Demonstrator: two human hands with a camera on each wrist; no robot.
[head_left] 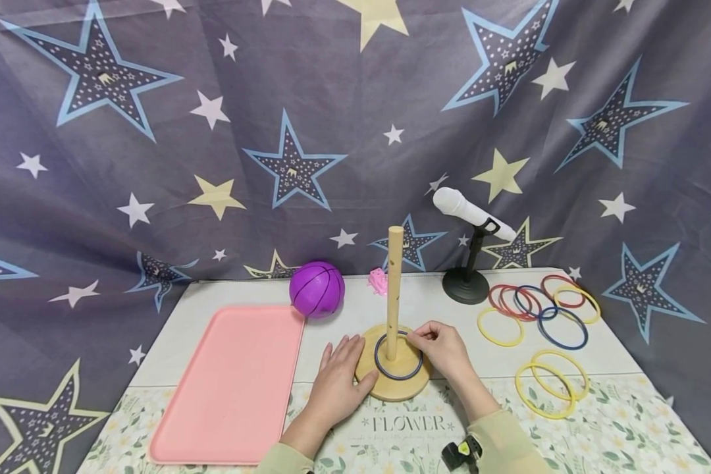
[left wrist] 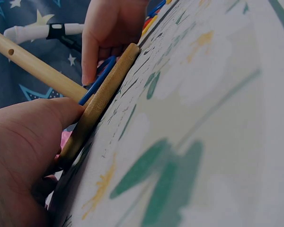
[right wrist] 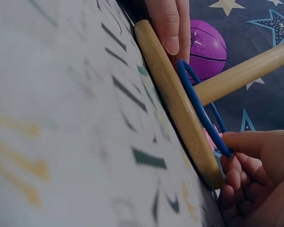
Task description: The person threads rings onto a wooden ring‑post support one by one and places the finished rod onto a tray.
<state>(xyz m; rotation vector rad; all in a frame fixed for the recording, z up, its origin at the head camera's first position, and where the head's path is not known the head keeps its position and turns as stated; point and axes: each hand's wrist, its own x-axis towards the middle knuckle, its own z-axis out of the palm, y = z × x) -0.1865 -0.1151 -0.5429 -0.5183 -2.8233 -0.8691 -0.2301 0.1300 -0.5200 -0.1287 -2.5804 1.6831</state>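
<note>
A round wooden base (head_left: 394, 392) with an upright wooden peg (head_left: 395, 289) stands in the middle of the table. Around the peg is a blue ring (head_left: 398, 378), low over the base; its right side is tilted up in the right wrist view. My right hand (head_left: 447, 349) pinches that raised side between thumb and forefinger. On the left, my left hand (head_left: 338, 385) holds the base's edge. Its thumb (left wrist: 68, 111) lies on the upper side in the left wrist view, while the other fingers are partly hidden along the rim.
A pink tray (head_left: 231, 388) lies at left. Behind stand a purple ball (head_left: 316, 289), a small pink object (head_left: 377, 281) and a white microphone (head_left: 471, 212) on a black stand (head_left: 465, 286). Several red, blue and yellow rings lie at right, including a yellow ring (head_left: 500, 343).
</note>
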